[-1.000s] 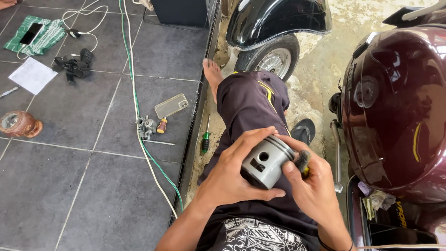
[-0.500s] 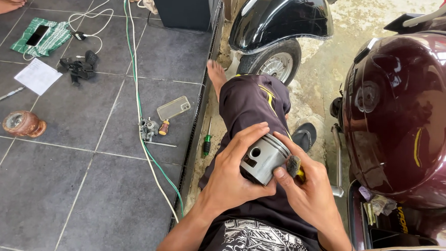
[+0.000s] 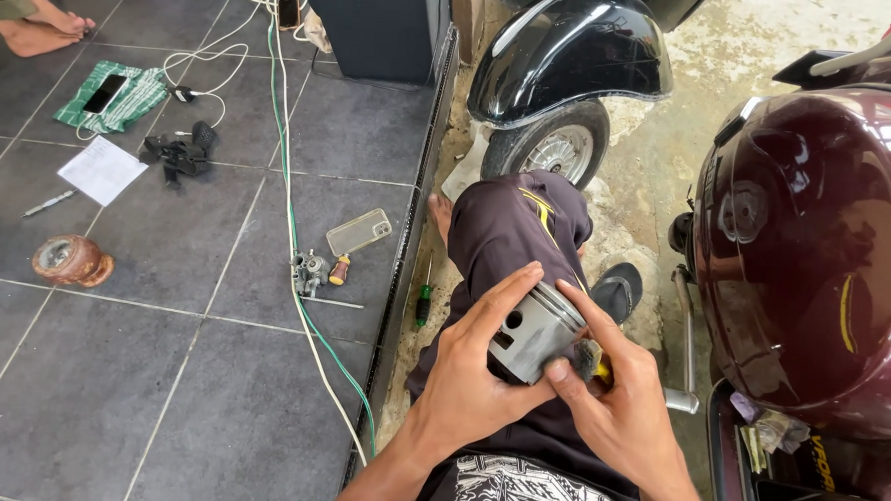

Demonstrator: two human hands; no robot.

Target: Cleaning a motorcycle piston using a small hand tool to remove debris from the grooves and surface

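Piston (image 3: 537, 330): grey metal cylinder, held over the lap, between both hands.
Left hand (image 3: 475, 372): fingers closed around the piston's near side.
Right hand (image 3: 619, 398): clamped on the piston's far side, also pinching a small yellow-and-grey piece (image 3: 593, 363).
Paper sheet (image 3: 101, 169): white, on floor tiles.
Green cloth (image 3: 112, 96): beneath a dark phone.
Clear phone case (image 3: 358, 232): beside the green cable (image 3: 287, 163).

Yellow object (image 3: 601, 369) mostly behind right hand (image 3: 624, 409)

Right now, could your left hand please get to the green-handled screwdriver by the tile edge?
Probably yes: the left hand holds the metal piston, but the green-handled screwdriver lies close beside the knee with nothing between.
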